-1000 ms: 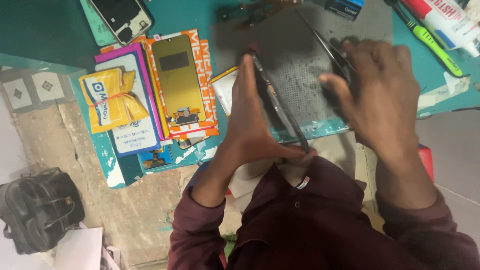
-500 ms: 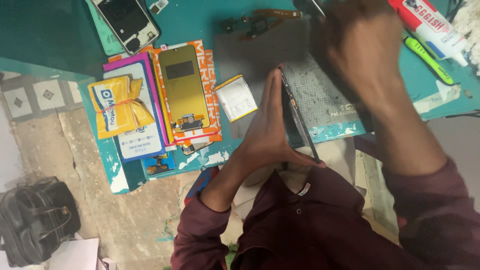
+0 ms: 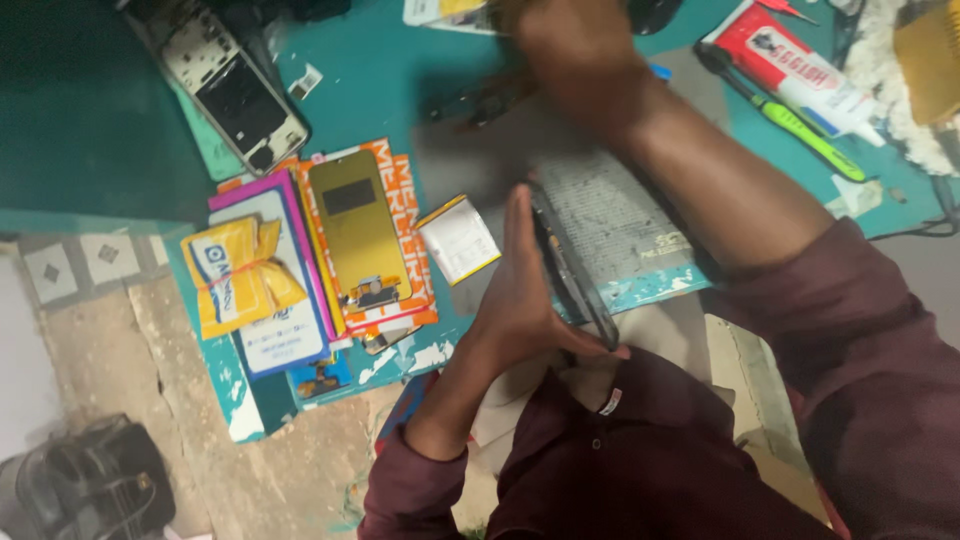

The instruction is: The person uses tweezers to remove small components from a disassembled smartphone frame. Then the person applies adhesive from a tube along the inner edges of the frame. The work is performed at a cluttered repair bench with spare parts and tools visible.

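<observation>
Fingers [image 3: 515, 235] of my left hand [image 3: 520, 300] lie pressed together, flat against the phone [image 3: 570, 265] held on edge, long axis twelve to five; my right hand [image 3: 575, 50] reaches to twelve o'clock, blurred, grip unclear

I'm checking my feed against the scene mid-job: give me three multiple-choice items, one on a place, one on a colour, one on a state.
1. Where does the small white battery lie?
A. just right of the gold phone panel
B. on the floor by the black bag
C. on top of the red and white tube

2. What colour is the screwdriver handle at upper right?
A. blue
B. bright green
C. orange

3. How does the left hand hold the dark phone?
A. flat, screen up
B. on edge, palm against it
C. not touching it

Answers: 1 A, the battery lies beside the panel's right edge. 2 B, the handle is lime green. 3 B, the phone stands edge-up against the palm.
</observation>
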